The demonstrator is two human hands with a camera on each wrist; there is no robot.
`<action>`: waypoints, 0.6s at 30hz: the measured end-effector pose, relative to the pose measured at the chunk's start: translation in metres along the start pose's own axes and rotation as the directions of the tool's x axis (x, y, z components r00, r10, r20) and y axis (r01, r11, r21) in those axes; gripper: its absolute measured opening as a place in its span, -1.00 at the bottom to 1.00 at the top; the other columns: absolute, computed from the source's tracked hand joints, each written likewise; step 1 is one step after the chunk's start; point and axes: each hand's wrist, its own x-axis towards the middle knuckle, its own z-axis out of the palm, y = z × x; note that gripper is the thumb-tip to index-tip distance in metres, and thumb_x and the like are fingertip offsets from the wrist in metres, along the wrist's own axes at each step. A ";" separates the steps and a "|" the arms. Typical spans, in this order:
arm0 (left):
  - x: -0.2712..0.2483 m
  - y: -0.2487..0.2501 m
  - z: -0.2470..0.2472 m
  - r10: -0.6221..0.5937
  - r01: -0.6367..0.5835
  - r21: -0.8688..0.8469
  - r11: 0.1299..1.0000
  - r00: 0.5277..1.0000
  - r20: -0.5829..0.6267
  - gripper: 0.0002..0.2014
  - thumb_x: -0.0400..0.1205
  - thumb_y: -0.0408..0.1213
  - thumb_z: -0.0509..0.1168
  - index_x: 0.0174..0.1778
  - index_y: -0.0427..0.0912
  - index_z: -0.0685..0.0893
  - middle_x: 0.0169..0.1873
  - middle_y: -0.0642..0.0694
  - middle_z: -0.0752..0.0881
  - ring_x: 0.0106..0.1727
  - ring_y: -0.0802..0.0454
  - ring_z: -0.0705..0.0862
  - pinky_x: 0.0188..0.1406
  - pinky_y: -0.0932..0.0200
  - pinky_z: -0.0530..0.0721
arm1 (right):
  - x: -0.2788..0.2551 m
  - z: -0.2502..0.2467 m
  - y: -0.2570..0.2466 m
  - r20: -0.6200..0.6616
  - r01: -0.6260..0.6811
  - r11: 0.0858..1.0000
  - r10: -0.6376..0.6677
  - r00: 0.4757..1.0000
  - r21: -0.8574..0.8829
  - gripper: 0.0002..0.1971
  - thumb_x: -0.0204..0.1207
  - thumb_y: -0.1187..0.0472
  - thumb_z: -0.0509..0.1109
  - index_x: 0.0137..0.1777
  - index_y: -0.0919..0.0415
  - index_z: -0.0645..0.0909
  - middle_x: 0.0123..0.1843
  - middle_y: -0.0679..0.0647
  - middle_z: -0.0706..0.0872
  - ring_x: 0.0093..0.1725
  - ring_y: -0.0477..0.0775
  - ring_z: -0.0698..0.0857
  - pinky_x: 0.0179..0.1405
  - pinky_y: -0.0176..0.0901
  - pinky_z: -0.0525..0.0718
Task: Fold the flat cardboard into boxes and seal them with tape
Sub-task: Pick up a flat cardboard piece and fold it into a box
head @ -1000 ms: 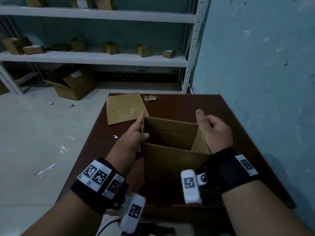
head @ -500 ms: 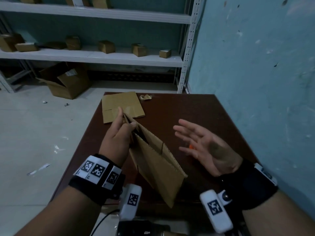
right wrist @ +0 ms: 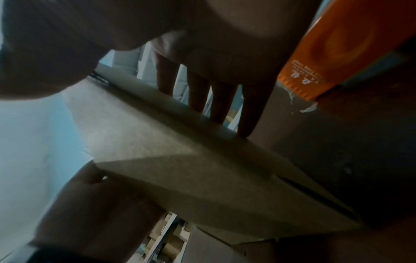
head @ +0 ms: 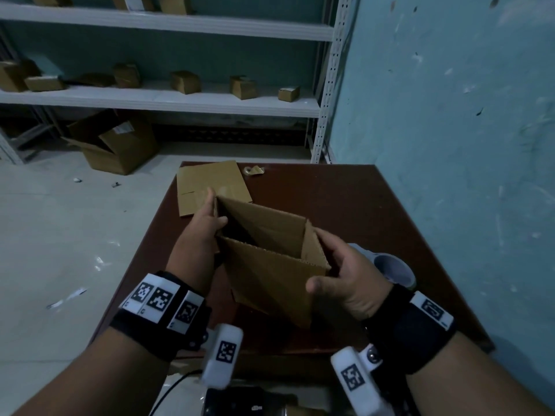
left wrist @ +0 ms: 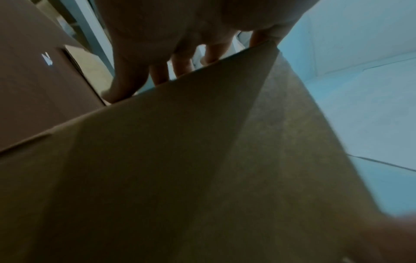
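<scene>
Gripping opposite corners, the left hand [head: 204, 226] and right hand [head: 348, 280] had reopened the briefly collapsed cardboard box [head: 270, 259] above the table [head: 345, 199], its flaps still unfolded and untaped.

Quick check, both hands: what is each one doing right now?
Left hand: grips the left wall of the opened cardboard box, thumb inside.
Right hand: holds the box's right corner, thumb on the near face.
</scene>
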 end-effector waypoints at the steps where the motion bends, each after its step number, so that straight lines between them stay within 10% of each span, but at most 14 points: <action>1: -0.001 0.002 0.000 -0.013 0.014 -0.008 1.000 0.999 0.036 -0.37 0.84 -0.39 0.06 0.76 0.33 0.27 0.79 -0.21 0.13 0.61 -0.38 0.37 0.34 -0.28 0.49 | 0.003 -0.001 0.002 -0.046 0.015 1.000 -0.013 0.999 0.028 0.18 0.06 -0.06 0.87 0.71 0.08 0.39 0.56 0.11 0.68 0.53 0.17 0.66 0.36 0.08 0.74; 5: -0.010 -0.011 -0.005 0.057 -0.036 -0.117 0.992 0.982 0.182 -0.53 0.82 -0.15 0.14 0.69 0.20 0.47 0.64 -0.17 0.43 0.25 -0.16 0.71 0.25 -0.17 0.68 | 0.012 -0.003 0.008 -0.271 0.094 0.995 -0.094 0.958 -0.011 0.17 0.09 -0.22 0.83 0.73 -0.09 0.38 0.49 -0.11 0.73 0.50 -0.04 0.69 0.28 -0.11 0.76; 9: -0.010 -0.025 -0.007 0.129 -0.123 -0.048 0.991 0.978 0.166 -0.52 0.54 0.46 0.35 0.28 0.34 0.80 0.34 0.06 0.78 0.48 -0.19 0.69 0.51 -0.37 0.60 | 0.018 0.005 0.010 -0.415 0.179 0.966 -0.244 0.877 -0.188 -0.06 0.36 -0.20 0.60 0.71 -0.36 0.20 0.34 -0.55 0.68 0.26 -0.55 0.65 0.05 -0.51 0.67; 12: -0.007 -0.025 -0.011 0.111 -0.116 0.009 0.993 0.965 0.238 -0.59 0.75 0.32 0.17 0.55 0.56 0.49 0.54 0.03 0.63 0.53 -0.23 0.61 0.52 -0.38 0.57 | 0.022 0.008 0.015 -0.470 0.202 0.941 -0.313 0.825 -0.271 -0.30 0.38 -0.47 0.48 0.47 -0.50 0.28 0.44 -0.08 0.68 0.25 -0.23 0.76 0.04 -0.37 0.75; 18: -0.008 -0.021 -0.013 0.132 -0.127 -0.040 0.991 0.973 0.189 -0.58 0.75 0.06 0.26 0.55 0.47 0.55 0.40 0.18 0.68 0.21 0.23 0.77 0.21 -0.07 0.76 | 0.025 0.005 0.019 -0.453 0.228 0.900 -0.391 0.801 -0.373 -0.60 0.56 -0.31 0.39 0.36 -0.53 0.42 0.31 -0.38 0.70 0.23 -0.24 0.75 0.03 -0.34 0.74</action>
